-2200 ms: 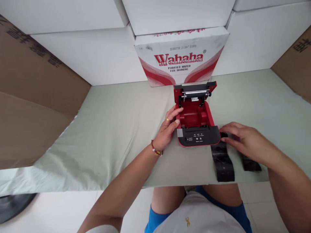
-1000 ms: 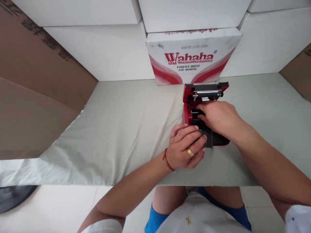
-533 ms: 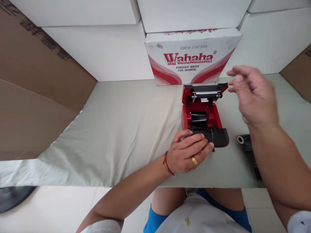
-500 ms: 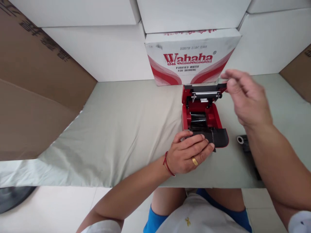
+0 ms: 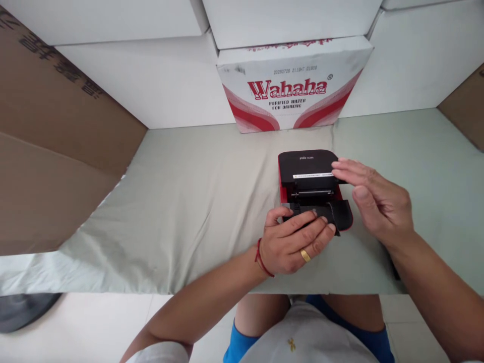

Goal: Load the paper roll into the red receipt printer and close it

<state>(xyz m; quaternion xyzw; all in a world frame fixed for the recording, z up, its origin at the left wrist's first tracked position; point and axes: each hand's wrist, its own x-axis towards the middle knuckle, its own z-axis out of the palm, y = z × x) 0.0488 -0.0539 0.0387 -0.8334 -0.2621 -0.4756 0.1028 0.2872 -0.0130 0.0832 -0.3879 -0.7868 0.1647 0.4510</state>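
Observation:
A small red and black label printer (image 5: 308, 164) rests on the cloth, its black lid lowered most of the way. A gap at the front shows a roller (image 5: 313, 193). My left hand (image 5: 293, 239) is at the printer's front, fingers over a strip of black ribbon film (image 5: 335, 227) that hangs past the front edge; its thumb is hidden beneath. My right hand (image 5: 378, 199) has straight fingers, their tips at the lid's right edge, the thumb apart. Behind the right forearm a dark object (image 5: 391, 262) is mostly covered.
A Wahaha water carton (image 5: 291, 91) stands behind the printer, against stacked white boxes (image 5: 143, 85). Brown cardboard boxes flank the left (image 5: 56, 151) and right (image 5: 463, 111). Pale green cloth (image 5: 189, 201) covers the table, its front edge near my lap.
The printer's raised lid has come down toward me, covering the red inside. My right hand has moved down with it and its fingers have straightened. My left hand stays in place.

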